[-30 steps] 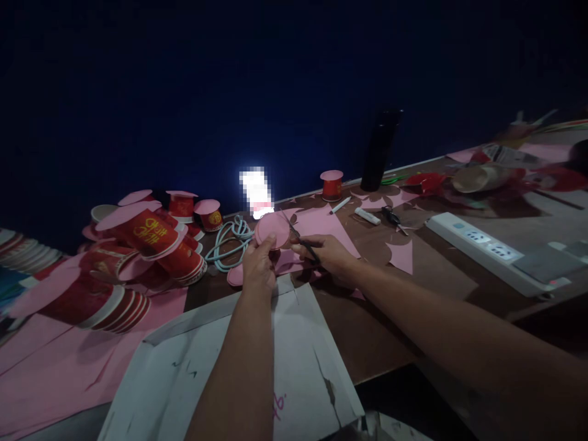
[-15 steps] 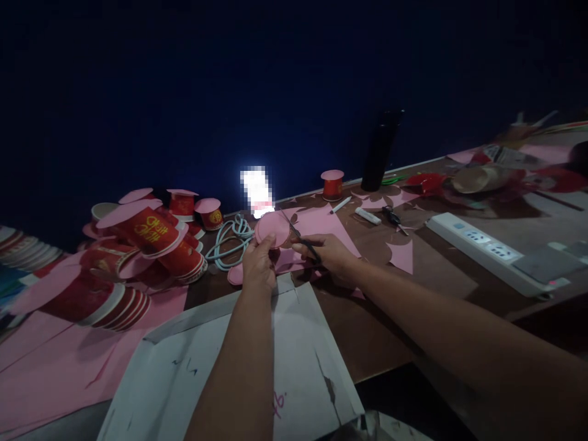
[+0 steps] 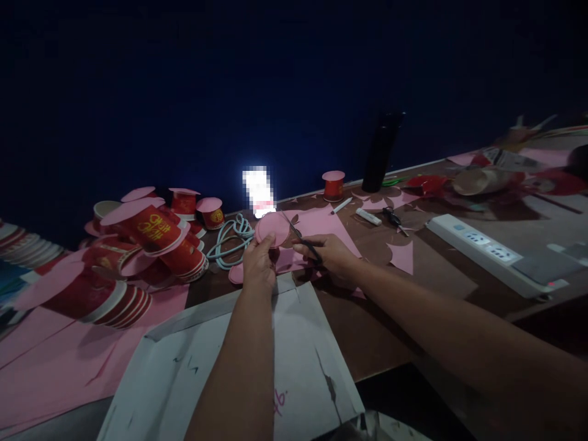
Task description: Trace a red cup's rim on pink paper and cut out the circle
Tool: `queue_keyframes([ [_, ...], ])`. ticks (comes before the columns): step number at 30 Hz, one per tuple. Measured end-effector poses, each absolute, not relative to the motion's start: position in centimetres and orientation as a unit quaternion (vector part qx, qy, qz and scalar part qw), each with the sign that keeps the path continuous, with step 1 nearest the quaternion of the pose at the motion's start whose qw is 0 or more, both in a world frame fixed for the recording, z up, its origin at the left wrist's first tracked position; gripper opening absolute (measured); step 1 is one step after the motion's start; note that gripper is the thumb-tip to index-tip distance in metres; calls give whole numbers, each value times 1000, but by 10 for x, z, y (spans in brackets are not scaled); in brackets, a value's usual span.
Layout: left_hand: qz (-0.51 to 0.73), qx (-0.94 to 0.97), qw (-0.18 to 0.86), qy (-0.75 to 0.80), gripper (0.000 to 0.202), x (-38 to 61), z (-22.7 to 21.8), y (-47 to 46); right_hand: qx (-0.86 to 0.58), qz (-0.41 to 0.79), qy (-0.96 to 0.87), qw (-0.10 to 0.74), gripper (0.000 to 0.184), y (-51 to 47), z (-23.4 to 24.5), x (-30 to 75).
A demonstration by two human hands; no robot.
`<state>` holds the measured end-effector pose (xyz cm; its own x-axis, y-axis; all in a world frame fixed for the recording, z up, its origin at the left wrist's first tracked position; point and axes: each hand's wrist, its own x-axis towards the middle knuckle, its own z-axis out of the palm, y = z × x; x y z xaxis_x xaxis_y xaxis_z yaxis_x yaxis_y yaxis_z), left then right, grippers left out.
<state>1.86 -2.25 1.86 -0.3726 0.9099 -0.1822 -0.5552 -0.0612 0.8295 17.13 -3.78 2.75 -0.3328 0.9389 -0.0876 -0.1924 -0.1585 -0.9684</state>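
Between the thumb and fingers of my left hand (image 3: 260,262) is a round piece of pink paper (image 3: 274,229), raised a little over the table. My right hand (image 3: 331,255) is closed around the handles of dark scissors (image 3: 309,244). Their blades point up and left, beside the right edge of the pink circle; whether they touch it I cannot tell. Under and behind the hands lies a sheet of pink paper (image 3: 334,228). Another rounded pink piece (image 3: 236,274) lies left of my left wrist.
Red paper cups (image 3: 158,228) with pink discs are heaped at left, beside a coiled pale cable (image 3: 220,248). A lit phone (image 3: 258,190) stands behind. To the right are a pen (image 3: 341,206), a white tube (image 3: 368,217), a black bottle (image 3: 379,156) and a power strip (image 3: 478,251). A white box lid (image 3: 303,343) lies in front.
Almost nothing differs. Both hands keep the pink circle and the scissors in nearly the same place; the view has shifted very slightly.
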Motion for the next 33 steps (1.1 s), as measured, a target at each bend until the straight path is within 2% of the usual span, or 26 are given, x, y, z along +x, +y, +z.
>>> queue_keyframes([
  [13,715,188,513,437,39,15,10,-16,-400,665,-468,423,46,-36,27,171],
  [33,728,174,513,420,28,17,24,-24,-399,651,-484,427,46,-36,25,170],
])
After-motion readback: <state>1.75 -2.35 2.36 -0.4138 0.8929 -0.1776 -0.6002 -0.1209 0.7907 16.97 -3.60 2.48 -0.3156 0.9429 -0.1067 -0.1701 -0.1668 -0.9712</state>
